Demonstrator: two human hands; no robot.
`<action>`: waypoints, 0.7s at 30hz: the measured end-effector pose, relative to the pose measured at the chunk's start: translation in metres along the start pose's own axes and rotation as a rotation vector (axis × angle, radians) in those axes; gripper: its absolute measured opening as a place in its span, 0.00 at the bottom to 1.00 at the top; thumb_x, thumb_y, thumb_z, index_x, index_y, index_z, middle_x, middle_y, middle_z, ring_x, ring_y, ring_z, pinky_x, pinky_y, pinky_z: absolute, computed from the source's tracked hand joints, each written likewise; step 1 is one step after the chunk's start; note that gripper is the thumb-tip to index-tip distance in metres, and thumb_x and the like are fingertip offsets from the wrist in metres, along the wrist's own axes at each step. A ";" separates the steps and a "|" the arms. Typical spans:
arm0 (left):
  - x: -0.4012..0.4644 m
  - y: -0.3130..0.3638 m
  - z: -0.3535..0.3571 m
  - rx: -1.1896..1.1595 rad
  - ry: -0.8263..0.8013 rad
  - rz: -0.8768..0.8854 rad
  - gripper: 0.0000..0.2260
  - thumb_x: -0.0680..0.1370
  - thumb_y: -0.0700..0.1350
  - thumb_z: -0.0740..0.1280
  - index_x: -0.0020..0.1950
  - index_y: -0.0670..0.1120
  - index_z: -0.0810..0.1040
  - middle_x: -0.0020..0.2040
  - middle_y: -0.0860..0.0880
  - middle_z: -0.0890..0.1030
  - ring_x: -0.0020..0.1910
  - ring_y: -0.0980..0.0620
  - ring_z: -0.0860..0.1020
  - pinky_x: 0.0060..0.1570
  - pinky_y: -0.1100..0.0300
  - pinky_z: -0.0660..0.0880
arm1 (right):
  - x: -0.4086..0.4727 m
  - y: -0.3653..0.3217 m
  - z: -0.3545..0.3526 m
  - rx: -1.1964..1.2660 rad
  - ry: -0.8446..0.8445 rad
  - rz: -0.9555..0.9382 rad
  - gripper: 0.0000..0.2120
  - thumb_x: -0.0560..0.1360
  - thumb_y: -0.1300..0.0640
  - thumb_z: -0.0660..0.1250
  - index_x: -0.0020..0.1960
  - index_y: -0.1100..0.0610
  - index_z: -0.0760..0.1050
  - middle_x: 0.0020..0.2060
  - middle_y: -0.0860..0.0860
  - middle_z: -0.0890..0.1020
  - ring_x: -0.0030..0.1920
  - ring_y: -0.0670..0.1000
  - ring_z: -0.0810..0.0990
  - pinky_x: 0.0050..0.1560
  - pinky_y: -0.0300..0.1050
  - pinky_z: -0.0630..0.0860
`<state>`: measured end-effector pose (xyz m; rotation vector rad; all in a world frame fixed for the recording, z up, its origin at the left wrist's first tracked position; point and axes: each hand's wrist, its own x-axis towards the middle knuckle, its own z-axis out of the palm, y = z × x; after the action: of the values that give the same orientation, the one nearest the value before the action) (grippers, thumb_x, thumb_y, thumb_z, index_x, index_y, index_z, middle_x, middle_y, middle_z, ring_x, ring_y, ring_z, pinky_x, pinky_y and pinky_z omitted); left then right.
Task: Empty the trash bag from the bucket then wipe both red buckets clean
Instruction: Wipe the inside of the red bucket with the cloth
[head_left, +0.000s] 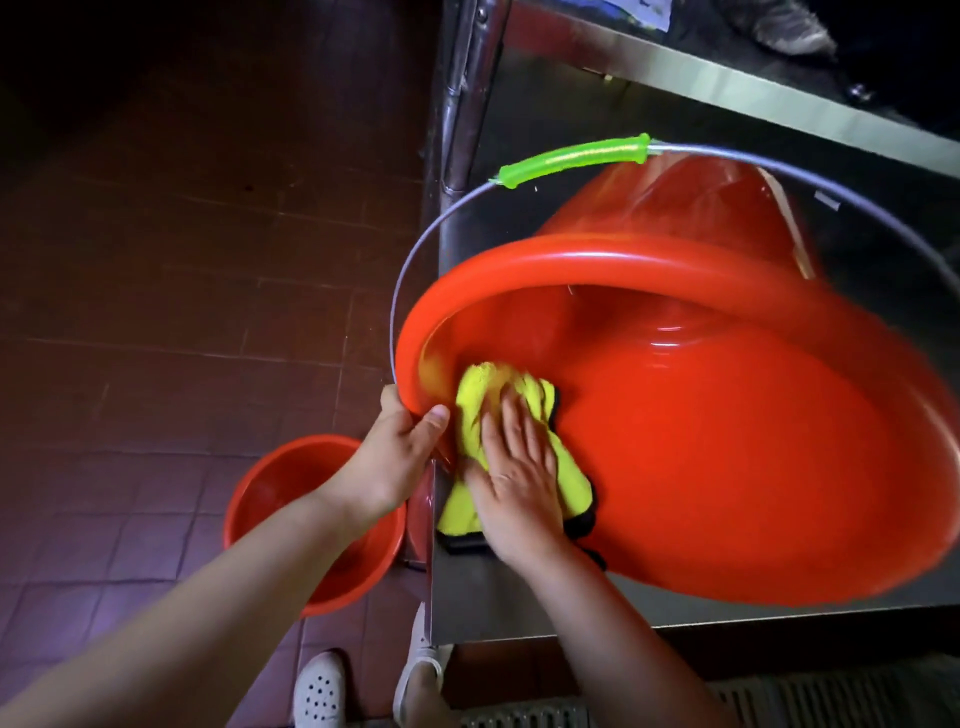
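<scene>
While big bucket (701, 441) lies tipped on steel table (519, 613), frame centre-right, left hand (400, 457) grips rim; right hand (519, 478) flat, pressing cloth (483, 410) inside. Plastic looks light, slick: hold rim. Second bucket (270, 488) lower left.

Two red buckets (675, 415) (311, 519) (one cloth (519, 467), seemingly).

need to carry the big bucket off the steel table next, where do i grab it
Take the green sleeve on the wire handle, coming from above at the far side. The large red bucket lies tipped on the steel table, the handle swung clear over it, and the sleeve is its only padded grip.
</scene>
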<state>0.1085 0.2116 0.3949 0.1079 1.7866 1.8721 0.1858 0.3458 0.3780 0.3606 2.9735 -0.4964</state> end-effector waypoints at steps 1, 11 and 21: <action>-0.001 0.001 0.000 0.006 -0.013 0.024 0.12 0.79 0.47 0.61 0.60 0.49 0.62 0.57 0.48 0.74 0.61 0.49 0.75 0.63 0.46 0.71 | 0.004 0.008 -0.002 -0.003 -0.023 0.001 0.30 0.75 0.43 0.50 0.76 0.49 0.54 0.76 0.48 0.48 0.76 0.53 0.48 0.73 0.48 0.44; -0.014 0.053 -0.020 0.275 0.087 0.265 0.10 0.78 0.53 0.63 0.46 0.50 0.65 0.37 0.56 0.73 0.34 0.67 0.74 0.34 0.71 0.71 | 0.124 0.089 -0.043 -0.159 -0.036 0.117 0.31 0.79 0.45 0.53 0.77 0.51 0.44 0.77 0.50 0.47 0.76 0.51 0.46 0.73 0.46 0.44; -0.011 0.037 -0.024 0.071 -0.040 -0.097 0.23 0.70 0.35 0.71 0.63 0.44 0.70 0.56 0.42 0.80 0.57 0.49 0.78 0.54 0.60 0.75 | 0.140 0.080 -0.039 -0.168 -0.045 0.146 0.33 0.78 0.43 0.53 0.77 0.50 0.43 0.77 0.50 0.46 0.76 0.50 0.44 0.73 0.47 0.42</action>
<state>0.0958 0.1867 0.4304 0.0827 1.7996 1.7280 0.0677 0.4621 0.3699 0.5358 2.8904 -0.2337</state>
